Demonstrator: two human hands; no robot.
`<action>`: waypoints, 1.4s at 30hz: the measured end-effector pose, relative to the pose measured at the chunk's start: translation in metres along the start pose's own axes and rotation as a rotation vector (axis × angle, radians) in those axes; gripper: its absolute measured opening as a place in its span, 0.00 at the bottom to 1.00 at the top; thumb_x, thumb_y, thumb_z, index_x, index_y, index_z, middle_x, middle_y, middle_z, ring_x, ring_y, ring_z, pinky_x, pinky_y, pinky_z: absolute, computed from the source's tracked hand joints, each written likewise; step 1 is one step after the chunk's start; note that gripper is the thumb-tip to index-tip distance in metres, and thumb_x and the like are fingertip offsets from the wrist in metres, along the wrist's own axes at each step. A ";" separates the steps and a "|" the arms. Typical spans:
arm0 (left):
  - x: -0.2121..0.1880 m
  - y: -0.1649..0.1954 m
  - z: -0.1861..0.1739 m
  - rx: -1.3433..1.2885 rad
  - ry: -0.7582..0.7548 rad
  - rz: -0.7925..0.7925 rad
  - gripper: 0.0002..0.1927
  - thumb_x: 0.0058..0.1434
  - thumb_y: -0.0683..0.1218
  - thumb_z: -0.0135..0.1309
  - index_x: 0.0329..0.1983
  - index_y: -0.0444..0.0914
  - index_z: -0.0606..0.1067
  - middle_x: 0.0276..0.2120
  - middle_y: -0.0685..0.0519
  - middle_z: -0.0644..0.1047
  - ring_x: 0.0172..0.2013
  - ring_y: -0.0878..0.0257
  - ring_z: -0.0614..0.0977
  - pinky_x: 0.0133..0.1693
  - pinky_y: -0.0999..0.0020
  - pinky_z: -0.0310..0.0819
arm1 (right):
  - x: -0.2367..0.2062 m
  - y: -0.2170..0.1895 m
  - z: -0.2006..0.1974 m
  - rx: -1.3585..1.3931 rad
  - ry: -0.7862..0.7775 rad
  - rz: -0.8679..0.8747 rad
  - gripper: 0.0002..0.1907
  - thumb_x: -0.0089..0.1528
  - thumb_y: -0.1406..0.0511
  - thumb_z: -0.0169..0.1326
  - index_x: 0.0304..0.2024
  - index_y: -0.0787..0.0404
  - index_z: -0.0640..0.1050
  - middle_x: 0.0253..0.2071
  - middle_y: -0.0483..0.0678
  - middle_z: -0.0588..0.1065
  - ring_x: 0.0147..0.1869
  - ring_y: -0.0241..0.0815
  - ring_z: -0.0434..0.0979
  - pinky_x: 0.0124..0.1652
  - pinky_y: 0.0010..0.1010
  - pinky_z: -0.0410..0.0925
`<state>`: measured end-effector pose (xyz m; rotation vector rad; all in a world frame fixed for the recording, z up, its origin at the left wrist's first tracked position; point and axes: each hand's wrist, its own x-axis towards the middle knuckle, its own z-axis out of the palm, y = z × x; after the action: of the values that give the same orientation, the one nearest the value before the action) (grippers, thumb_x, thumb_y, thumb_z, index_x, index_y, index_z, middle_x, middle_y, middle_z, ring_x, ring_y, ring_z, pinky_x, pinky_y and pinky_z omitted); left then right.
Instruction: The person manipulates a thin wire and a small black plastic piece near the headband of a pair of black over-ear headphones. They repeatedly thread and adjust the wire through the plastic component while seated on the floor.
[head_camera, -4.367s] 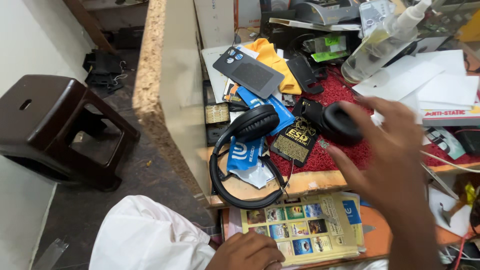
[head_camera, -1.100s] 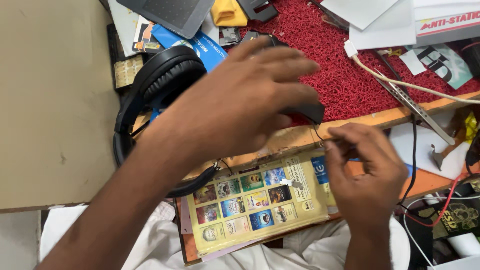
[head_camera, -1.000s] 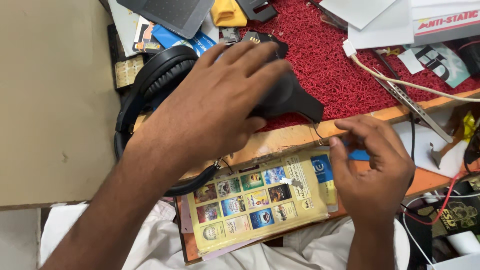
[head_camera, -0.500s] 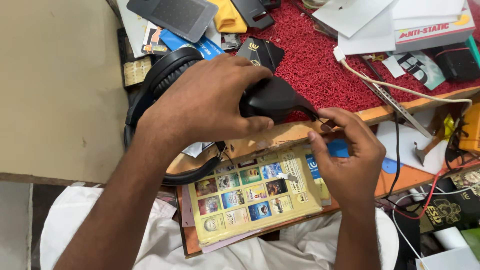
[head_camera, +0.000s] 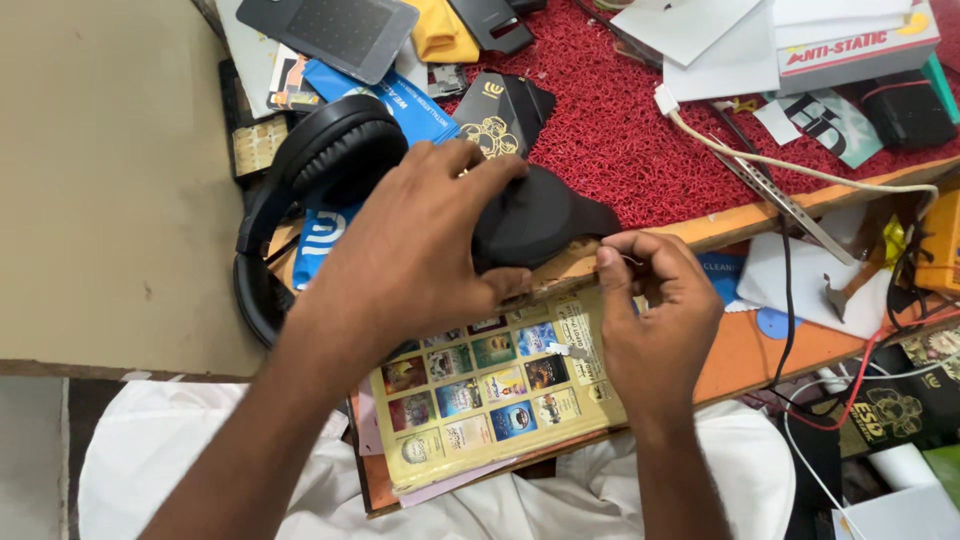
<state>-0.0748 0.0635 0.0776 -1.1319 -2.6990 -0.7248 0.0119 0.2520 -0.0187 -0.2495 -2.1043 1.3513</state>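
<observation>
Black over-ear headphones (head_camera: 320, 160) lie at the left end of a cluttered bench. My left hand (head_camera: 420, 250) grips one black ear cup (head_camera: 535, 215) at the bench's wooden front edge. My right hand (head_camera: 655, 320) sits just right of that cup, thumb and forefinger pinched together on something very small and thin; what it is I cannot tell. Below both hands lies a yellow printed card (head_camera: 490, 390) with rows of small coloured pictures.
A red mat (head_camera: 640, 130) covers the bench, strewn with papers, a white box (head_camera: 850, 45), black pouches, a blue packet (head_camera: 390, 100) and a grey pad (head_camera: 330, 30). A white cable (head_camera: 800, 170) and tweezers (head_camera: 790, 205) run right. More wires and tools crowd the lower right shelf.
My left hand came from hovering above the headphones to clasping the ear cup. My right hand rose from the printed card to the cup's right edge, fingers pinched.
</observation>
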 end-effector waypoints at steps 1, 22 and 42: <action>-0.004 0.002 0.002 0.000 0.020 -0.008 0.43 0.40 0.53 0.74 0.60 0.35 0.72 0.53 0.37 0.73 0.55 0.40 0.72 0.57 0.49 0.66 | -0.001 0.000 0.002 0.032 0.004 0.017 0.04 0.67 0.71 0.60 0.41 0.68 0.79 0.37 0.44 0.76 0.36 0.28 0.71 0.37 0.20 0.67; 0.051 -0.024 0.078 0.351 0.067 0.206 0.24 0.50 0.54 0.64 0.49 0.42 0.77 0.53 0.47 0.75 0.60 0.49 0.74 0.62 0.26 0.60 | -0.007 0.031 0.014 -0.337 0.012 -0.421 0.05 0.65 0.79 0.59 0.43 0.71 0.79 0.47 0.54 0.72 0.43 0.41 0.79 0.42 0.27 0.74; 0.023 0.009 0.092 0.682 0.720 0.371 0.04 0.63 0.49 0.56 0.34 0.47 0.79 0.34 0.62 0.70 0.49 0.65 0.70 0.66 0.48 0.44 | -0.012 0.049 0.010 -0.173 -0.059 -0.322 0.03 0.69 0.77 0.57 0.44 0.71 0.75 0.44 0.52 0.78 0.46 0.40 0.79 0.49 0.26 0.71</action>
<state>-0.0782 0.1278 0.0068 -0.9051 -1.8210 -0.0811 0.0070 0.2610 -0.0687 0.0596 -2.1995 1.0010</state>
